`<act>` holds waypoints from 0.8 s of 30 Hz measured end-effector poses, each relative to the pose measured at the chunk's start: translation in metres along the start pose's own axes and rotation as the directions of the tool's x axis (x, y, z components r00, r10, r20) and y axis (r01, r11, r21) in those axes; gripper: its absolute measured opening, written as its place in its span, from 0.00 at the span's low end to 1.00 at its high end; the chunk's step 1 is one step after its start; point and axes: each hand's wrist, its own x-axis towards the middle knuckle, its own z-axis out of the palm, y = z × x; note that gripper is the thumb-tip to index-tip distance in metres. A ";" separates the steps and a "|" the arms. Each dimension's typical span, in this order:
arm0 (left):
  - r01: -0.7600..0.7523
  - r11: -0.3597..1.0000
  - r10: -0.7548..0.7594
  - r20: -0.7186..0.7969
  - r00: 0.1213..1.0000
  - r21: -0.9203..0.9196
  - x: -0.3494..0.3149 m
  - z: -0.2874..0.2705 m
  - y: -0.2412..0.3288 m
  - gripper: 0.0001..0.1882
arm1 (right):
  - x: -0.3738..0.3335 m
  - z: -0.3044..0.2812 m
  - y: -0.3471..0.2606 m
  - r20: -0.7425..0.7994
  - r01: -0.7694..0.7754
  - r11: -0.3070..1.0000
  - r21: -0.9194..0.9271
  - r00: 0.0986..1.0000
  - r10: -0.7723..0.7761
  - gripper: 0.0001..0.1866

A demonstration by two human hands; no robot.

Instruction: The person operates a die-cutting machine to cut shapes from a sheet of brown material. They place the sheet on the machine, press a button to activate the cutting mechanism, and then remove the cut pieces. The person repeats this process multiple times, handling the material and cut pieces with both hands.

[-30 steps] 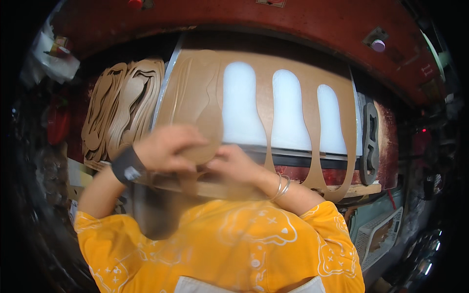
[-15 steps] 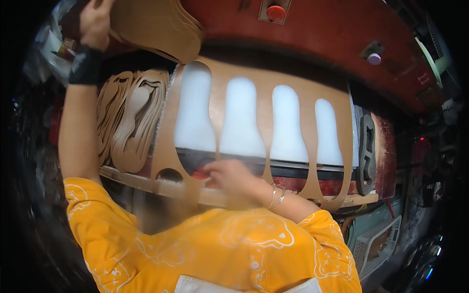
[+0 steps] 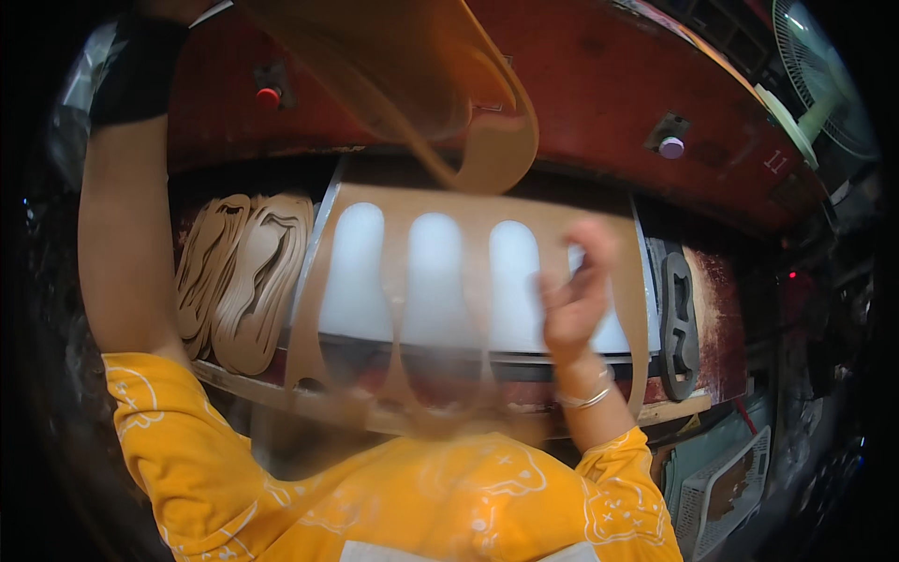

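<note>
A brown sheet (image 3: 473,208) with several insole-shaped cut-outs lies on a white board (image 3: 436,281) that shows through the openings. Its near end hangs past the bench edge toward my shirt. Over the sheet's fourth cut-out is my right hand (image 3: 576,295), blurred, thumb and fingers apart, nothing visible in it. My left arm reaches up at the far left, a black band round the wrist. Only a dark bit of my left hand (image 3: 178,7) shows at the top edge, its fingers hidden. Brown insole-shaped pieces (image 3: 501,150) hang blurred at top centre; what holds them is out of sight.
Stacks of brown cut scrap (image 3: 257,290) lie left of the sheet. A grey insole-shaped die (image 3: 680,323) sits to its right. Behind rises a red machine front (image 3: 581,94) with a red button (image 3: 269,97) and a pale knob (image 3: 670,147). A white basket (image 3: 721,496) stands lower right.
My right hand has moved from the sheet's near strips rightward and farther over it. The insole-shaped pieces have shifted right in view. My left hand has mostly left the picture. The view has shifted.
</note>
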 end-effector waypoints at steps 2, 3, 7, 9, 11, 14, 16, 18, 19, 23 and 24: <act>0.082 0.975 -0.052 0.149 0.988 -0.204 -0.009 0.026 0.013 0.15 | 0.030 -0.035 0.017 -0.109 -0.158 0.985 0.065 0.980 0.164 0.45; 0.132 0.963 -0.100 0.145 0.984 -0.235 -0.020 0.044 0.015 0.15 | 0.037 -0.041 0.023 -0.054 -0.186 0.973 0.138 0.979 0.195 0.49; 0.302 0.810 -0.279 0.124 0.952 -0.503 -0.062 0.100 -0.004 0.14 | 0.043 -0.045 0.036 0.465 -0.490 0.854 0.176 0.806 0.367 0.44; 0.264 0.788 -0.202 0.171 0.964 -0.557 -0.076 0.104 -0.023 0.13 | 0.036 -0.049 0.036 0.575 -0.691 0.696 0.196 0.656 0.489 0.25; 0.205 0.899 -0.182 0.096 0.979 -0.387 -0.105 0.106 -0.042 0.14 | 0.030 -0.070 0.036 0.560 -0.729 0.682 0.057 0.589 0.582 0.18; 0.387 0.776 -0.364 0.147 0.920 -0.498 -0.167 0.104 -0.060 0.20 | 0.020 -0.109 0.044 0.461 -0.549 0.816 -0.182 0.685 0.564 0.10; 0.493 0.855 -0.453 0.230 0.861 -0.161 -0.205 0.103 -0.067 0.29 | 0.007 -0.123 0.052 0.500 -0.504 0.763 -0.404 0.577 0.646 0.12; 0.803 0.583 -0.725 0.527 0.443 0.126 -0.232 0.107 -0.071 0.31 | -0.010 -0.118 0.062 0.577 -0.364 0.768 -0.527 0.510 0.638 0.12; 0.640 0.746 -0.615 0.559 0.556 0.184 -0.237 0.109 -0.074 0.29 | -0.017 -0.114 0.067 0.571 -0.312 0.780 -0.543 0.544 0.615 0.12; 0.243 0.836 -0.538 0.649 0.538 0.491 -0.232 0.131 -0.078 0.22 | -0.034 -0.102 0.080 0.584 -0.143 0.788 -0.599 0.595 0.552 0.12; 0.158 0.846 -0.517 0.709 0.480 0.510 -0.228 0.137 -0.077 0.21 | -0.037 -0.103 0.079 0.601 -0.130 0.806 -0.578 0.601 0.527 0.11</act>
